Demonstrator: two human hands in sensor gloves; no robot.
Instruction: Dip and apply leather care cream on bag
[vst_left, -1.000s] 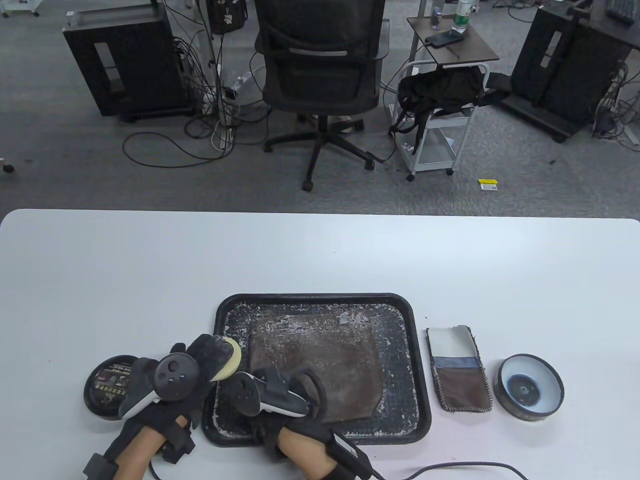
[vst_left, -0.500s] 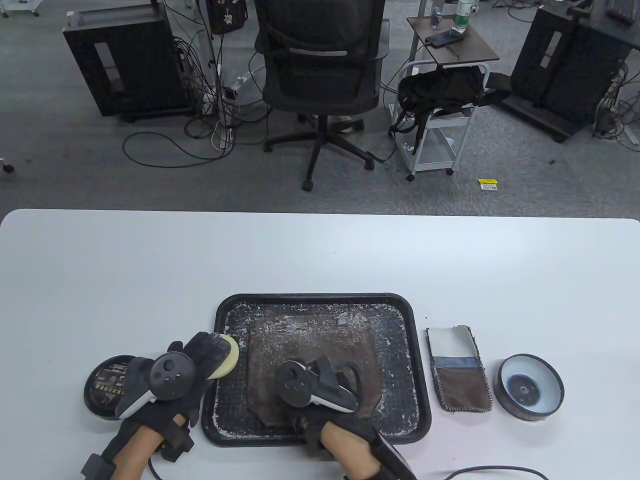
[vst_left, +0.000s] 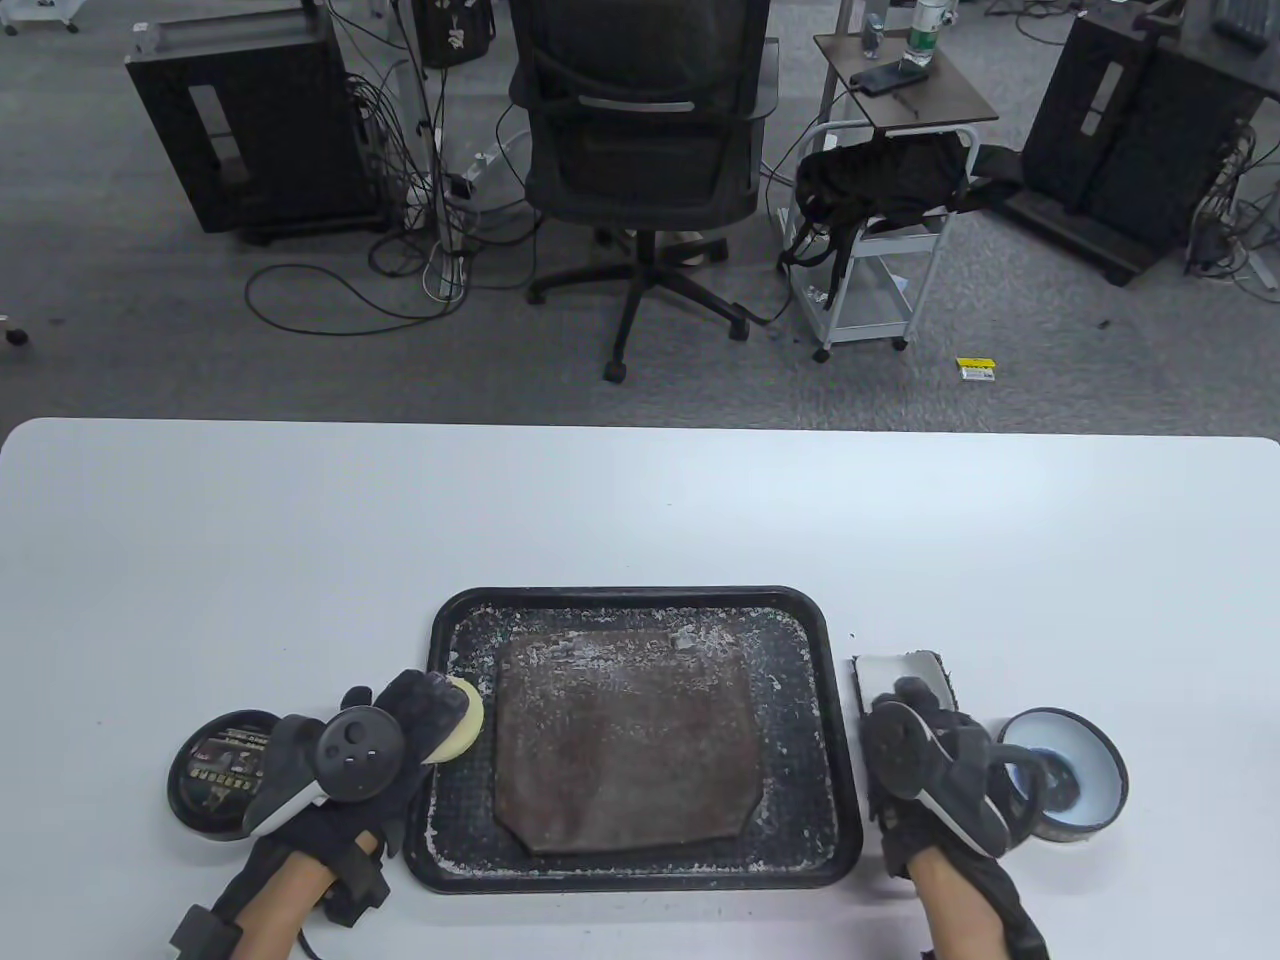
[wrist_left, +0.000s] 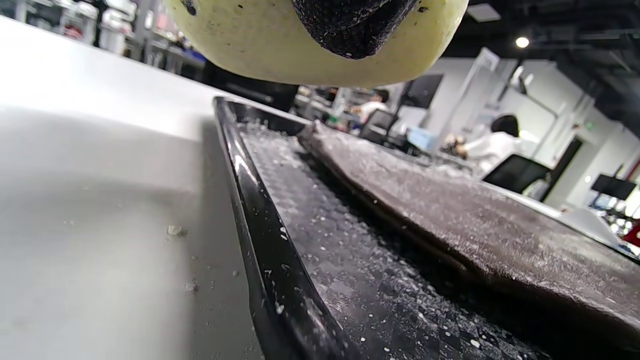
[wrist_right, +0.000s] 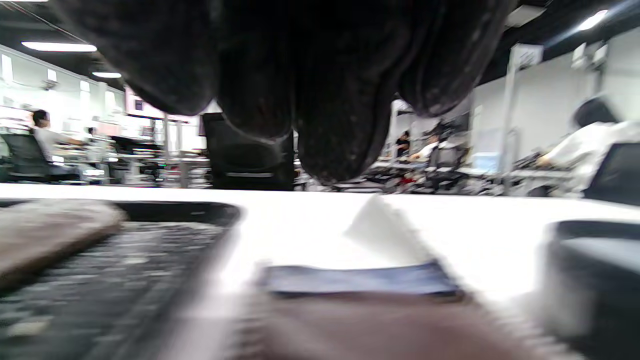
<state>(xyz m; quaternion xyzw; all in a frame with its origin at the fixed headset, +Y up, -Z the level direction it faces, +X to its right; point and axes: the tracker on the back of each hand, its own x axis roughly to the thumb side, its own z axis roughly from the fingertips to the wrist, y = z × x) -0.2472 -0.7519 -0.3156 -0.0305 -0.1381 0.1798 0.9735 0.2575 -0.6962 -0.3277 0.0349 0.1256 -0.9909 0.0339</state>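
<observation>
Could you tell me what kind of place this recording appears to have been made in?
Probably an open-plan office or lab used for data collection: a white table on grey carpet, an office chair, black equipment cabinets with trailing cables, and people at desks with monitors in the wrist views.

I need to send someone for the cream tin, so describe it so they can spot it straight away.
Start at the black tray in the middle of the white table. Right of it lies a folded cloth, then the cream tin: round, dark-walled, open, pale blue inside, unlike the black printed lid at far left.
</observation>
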